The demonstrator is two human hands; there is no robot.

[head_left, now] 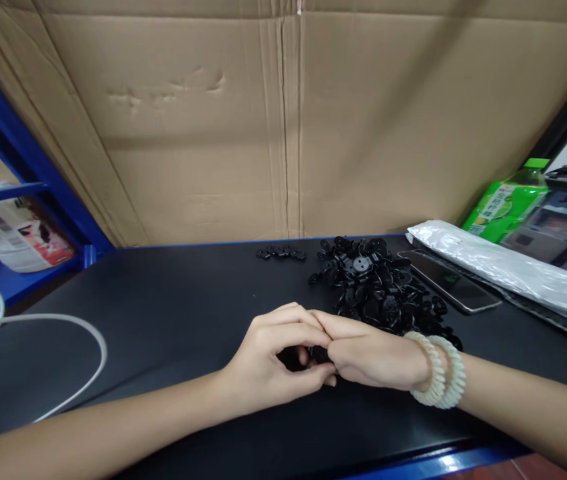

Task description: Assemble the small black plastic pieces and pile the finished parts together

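Observation:
My left hand (283, 353) and my right hand (373, 357) meet above the black table (163, 313). Between their curled fingers a small black part (319, 353) shows, mostly hidden. Both hands are closed around it. Two pale coiled bands (443, 373) circle my right wrist. Just behind my right hand lies a heap of black plastic parts (373, 287), with a grey round piece (362, 265) on top. A short row of small black parts (281, 253) sits near the table's back edge, left of the heap.
A phone (450, 283) lies right of the heap, beside a silvery plastic package (508, 267). A green bottle (508, 203) stands behind it. A white cable (98, 340) loops over the left side. Cardboard (193, 133) walls the back.

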